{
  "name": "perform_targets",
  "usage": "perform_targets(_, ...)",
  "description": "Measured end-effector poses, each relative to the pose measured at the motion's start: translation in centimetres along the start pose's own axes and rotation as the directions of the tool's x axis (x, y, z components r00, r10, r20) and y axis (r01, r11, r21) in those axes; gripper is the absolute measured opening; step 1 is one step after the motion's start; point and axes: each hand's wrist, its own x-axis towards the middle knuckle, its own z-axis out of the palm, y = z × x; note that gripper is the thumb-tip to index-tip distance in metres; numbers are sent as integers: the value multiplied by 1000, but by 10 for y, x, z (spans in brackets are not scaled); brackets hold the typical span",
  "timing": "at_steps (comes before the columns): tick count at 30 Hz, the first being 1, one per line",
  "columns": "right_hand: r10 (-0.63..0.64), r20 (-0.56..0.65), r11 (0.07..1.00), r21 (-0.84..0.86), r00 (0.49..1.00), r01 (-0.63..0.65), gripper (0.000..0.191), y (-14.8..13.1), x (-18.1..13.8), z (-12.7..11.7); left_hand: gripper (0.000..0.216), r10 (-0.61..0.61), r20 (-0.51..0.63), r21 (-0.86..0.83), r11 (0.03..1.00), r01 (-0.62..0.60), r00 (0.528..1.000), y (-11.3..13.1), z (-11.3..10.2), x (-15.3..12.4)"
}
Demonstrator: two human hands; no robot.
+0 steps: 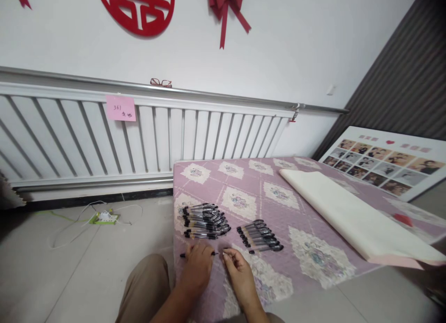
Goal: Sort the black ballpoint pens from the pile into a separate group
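My left hand [198,263] lies closed over a black pen [182,255] on the pink patterned bedspread [313,262], with the pen's end sticking out to the left. My right hand [237,263] pinches a small dark piece, seemingly the pen's cap, just right of the left hand's fingers. Beyond my hands lie two heaps of black pens: a larger pile [204,221] on the left and a smaller row [259,236] on the right.
A folded cream sheet [351,216] lies across the bed's right side. A white radiator [104,137] with a pink note [120,108] lines the wall. Cables and a green power strip [103,217] sit on the tiled floor. A photo board [386,163] leans at the right.
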Motion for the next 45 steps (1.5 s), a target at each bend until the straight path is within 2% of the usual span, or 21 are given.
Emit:
perform_targets(8,-65,57,996,-58,996,68,30,-8,-1,-1,23,15,36,21,1000,-16,999,4,-6,0)
perform_targets(21,-57,115,996,-69,992,65,28,-13,-1,-2,20,39,46,-10,999,-39,998,3,-9,-2)
perform_targets(29,-95,171,992,-70,981,108,25,-6,0,-2,23,50,71,-36,998,-48,996,1,-7,-2)
perform_targets(41,-62,172,990,-113,983,82,23,-6,0,-3,25,46,105,-38,998,-43,993,2,-8,-2)
perform_targets(45,-49,176,995,-72,983,63,22,-4,1,-3,24,49,115,-47,998,-44,992,2,-9,-1)
